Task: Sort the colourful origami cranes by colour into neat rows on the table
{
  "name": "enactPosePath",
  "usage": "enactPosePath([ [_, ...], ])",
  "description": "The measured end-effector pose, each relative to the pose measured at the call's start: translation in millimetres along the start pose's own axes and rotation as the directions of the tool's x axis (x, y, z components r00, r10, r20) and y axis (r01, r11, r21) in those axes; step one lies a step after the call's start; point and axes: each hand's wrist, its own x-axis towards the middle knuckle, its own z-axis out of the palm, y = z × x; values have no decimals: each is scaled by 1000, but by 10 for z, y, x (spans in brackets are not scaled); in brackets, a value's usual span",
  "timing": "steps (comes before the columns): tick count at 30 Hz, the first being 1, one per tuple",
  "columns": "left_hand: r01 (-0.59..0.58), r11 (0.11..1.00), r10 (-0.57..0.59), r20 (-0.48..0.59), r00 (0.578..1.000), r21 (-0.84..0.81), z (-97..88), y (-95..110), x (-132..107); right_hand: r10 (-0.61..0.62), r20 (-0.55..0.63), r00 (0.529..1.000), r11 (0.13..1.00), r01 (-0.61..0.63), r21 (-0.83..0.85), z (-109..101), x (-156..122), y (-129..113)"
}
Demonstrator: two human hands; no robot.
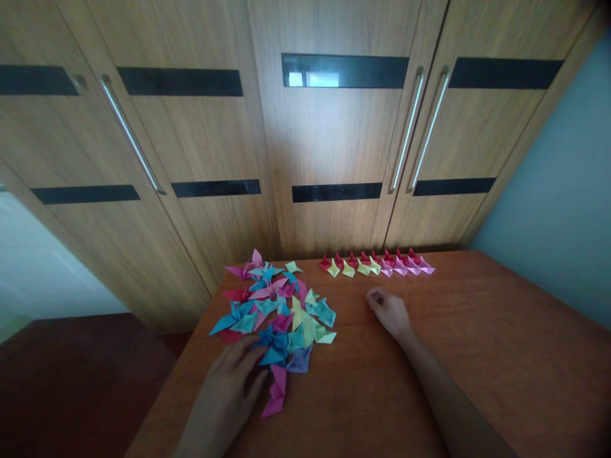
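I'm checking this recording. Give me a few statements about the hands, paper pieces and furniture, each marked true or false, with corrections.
1. The left hand is at the near side of the loose pile of folded paper pieces. True.
2. The right hand is over the loose pile. False: it is to the right of the pile, nearer the two neat rows.
3. In the front row, yellow pieces are on the left and pink pieces on the right. True.
4. The back row is blue. False: its pieces are red.
5. The wooden cabinet is beyond the table. True.
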Motion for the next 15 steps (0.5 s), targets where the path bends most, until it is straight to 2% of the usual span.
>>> enactPosePath([
  [9,-33,999,32,34,999,16,30,40,220,-2,8,1000,1000,2,-14,-19,-2,-24],
  [15,-95,994,97,40,994,-50,-12,253,330,9,22,1000,1000,-9,-1,-28,-6,-38],
])
